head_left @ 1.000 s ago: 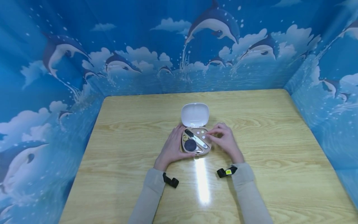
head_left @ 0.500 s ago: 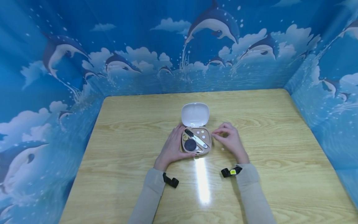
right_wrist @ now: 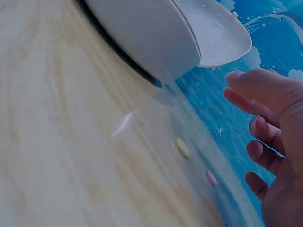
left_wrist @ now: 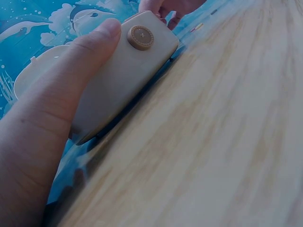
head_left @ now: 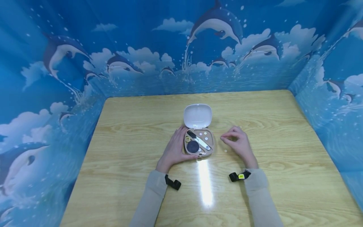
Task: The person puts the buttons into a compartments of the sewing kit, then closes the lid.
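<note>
A pale sewing kit box [head_left: 213, 148] stands on the table, its white lid [head_left: 198, 116] tipped back. My left hand [head_left: 176, 146] holds the box by its left side, the thumb along the front beside a round brown catch [left_wrist: 141, 38]. Inside lie a slim tool with a black end [head_left: 195, 137], a dark disc [head_left: 193, 147], a gold ring [head_left: 187, 139] and several small buttons [head_left: 206, 138]. Right of the box, my right hand [head_left: 239, 143] hovers with thumb and index fingertips close together and the other fingers loosely bent; nothing shows between them.
A small yellowish button [right_wrist: 182, 147] and a pink one [right_wrist: 211, 178] lie on the wooden table [head_left: 283, 142] to the right of the box. A blue dolphin-print curtain [head_left: 158, 47] stands behind the table and along both sides.
My right hand has drawn back rightward from over the button compartment to beside the box, uncovering a small button on the table. My left hand and the box have stayed put.
</note>
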`<state>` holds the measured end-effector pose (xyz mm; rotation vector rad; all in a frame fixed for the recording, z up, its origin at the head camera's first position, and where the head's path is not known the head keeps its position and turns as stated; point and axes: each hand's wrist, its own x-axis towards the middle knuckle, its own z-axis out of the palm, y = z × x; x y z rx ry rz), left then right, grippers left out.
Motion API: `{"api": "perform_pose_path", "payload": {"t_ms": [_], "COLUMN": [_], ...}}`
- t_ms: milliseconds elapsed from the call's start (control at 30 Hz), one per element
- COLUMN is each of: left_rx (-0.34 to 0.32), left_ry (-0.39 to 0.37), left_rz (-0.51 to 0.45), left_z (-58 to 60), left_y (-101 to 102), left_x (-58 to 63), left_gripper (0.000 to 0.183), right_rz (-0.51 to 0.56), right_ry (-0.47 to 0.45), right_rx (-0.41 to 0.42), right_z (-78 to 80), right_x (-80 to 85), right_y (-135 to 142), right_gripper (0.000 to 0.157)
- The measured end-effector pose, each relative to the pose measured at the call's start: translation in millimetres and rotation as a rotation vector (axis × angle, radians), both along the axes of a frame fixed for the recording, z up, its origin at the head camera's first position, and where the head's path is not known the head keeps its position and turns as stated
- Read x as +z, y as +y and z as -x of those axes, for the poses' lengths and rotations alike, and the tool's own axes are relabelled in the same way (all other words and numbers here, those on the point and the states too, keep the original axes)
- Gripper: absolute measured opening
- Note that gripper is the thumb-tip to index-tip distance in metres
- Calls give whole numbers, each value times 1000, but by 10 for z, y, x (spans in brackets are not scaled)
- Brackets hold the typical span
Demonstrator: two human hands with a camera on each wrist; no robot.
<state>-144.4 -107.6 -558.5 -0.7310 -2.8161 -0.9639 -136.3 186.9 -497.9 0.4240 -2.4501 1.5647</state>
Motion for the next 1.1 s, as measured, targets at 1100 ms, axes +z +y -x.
{"api": "perform_pose_path", "payload": {"t_ms": [1100], "left_rx": [7], "left_ry": [-13], "left_rz": [-8], "left_z": [-9], "left_y": [-5], "left_x": [1], "left_gripper": [132], "right_rz": [-30], "right_ry": [-36], "right_rx": [-10], "right_z": [-77], "right_x": [-186], "right_y": [190], "right_gripper": [11]}}
